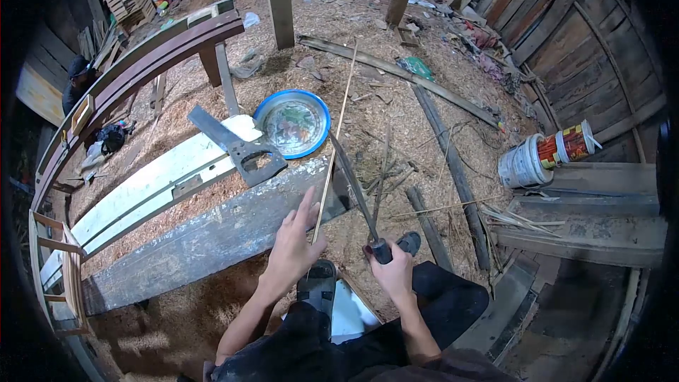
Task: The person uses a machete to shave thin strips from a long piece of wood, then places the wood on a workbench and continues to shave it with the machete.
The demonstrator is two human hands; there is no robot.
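A long, thin bamboo strip slants up and away from my left hand. Its lower part passes between the thumb and the fingers, with the index finger stretched upward; the curled fingers are partly hidden. In my right hand is the dark handle of a knife. The long, narrow blade points away from me, its far end close to the strip. Below my hands are my sandalled foot and a white object between my legs.
A handsaw lies across a white-painted board beside a blue-rimmed basin. A weathered plank crosses in front of me. White buckets stand right, near split strips. Another person is at far left. Shavings cover the ground.
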